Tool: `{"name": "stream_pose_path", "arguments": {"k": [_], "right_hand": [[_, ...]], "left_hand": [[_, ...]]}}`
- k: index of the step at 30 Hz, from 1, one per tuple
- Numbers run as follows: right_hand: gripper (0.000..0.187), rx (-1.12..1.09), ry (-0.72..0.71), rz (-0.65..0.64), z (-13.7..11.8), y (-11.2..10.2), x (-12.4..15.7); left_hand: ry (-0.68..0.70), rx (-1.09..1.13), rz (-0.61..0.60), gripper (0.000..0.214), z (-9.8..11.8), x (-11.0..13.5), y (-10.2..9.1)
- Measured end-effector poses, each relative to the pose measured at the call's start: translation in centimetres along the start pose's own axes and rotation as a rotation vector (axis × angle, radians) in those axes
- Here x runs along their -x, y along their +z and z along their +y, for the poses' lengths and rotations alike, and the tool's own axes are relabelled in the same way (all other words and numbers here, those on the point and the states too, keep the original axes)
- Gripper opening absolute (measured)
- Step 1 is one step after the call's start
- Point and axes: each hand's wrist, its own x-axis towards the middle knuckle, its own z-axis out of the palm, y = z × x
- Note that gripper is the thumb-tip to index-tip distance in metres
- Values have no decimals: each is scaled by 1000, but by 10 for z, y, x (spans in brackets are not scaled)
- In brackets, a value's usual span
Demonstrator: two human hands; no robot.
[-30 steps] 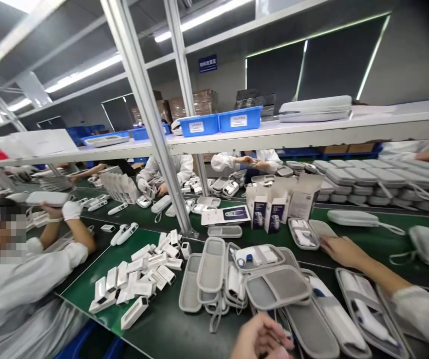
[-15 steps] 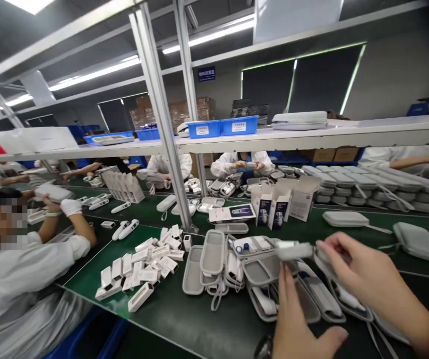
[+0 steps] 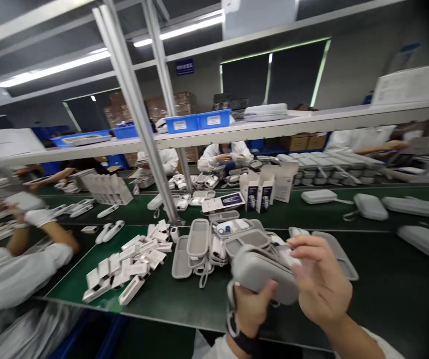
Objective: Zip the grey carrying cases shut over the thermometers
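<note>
Since half a second ago, the left hand [image 3: 252,305], then nearly flat with its fingers pointing up, has wrapped around a gray case [image 3: 261,273] and holds it raised over the near part of the surface [image 3: 390,294]. The right hand [image 3: 322,281] has swung round to the case's right end, and the view has turned slightly to the right.

The left thumb presses the near shell while the other fingers are mostly hidden underneath, closed on the case. That grip likely steadies it from below, leaving its upper edge free for the other hand. The case tilts with its rounded back toward the wearer; blur hides whether it is fully shut. The right fingers are bent and partly spread beside a small white patch; I cannot tell whether they pinch it. A gray strap [image 3: 230,293] hangs loose beside the left wrist, probably left out of the way.

Just behind, open cases [image 3: 198,238] lie overlapped in a pile, seemingly kept within easy reach. Another open case [image 3: 337,255] lies beyond the right hand. Small white boxes [image 3: 136,268] are heaped to the left, and printed cartons [image 3: 265,192] stand upright farther back, perhaps to keep their open tops accessible.
</note>
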Motion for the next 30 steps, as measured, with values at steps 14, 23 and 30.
{"name": "stream_pose_path", "arguments": {"k": [14, 23, 30], "right_hand": [[42, -889, 981, -318, 42, 17, 117], [41, -902, 855, -505, 53, 13, 102], [38, -1035, 993, -415, 44, 35, 115]], "left_hand": [[-367, 675, -123, 48, 12, -3, -7], [-165, 709, 234, 45, 16, -17, -19], [-146, 632, 232, 49, 17, -14, -25]]}}
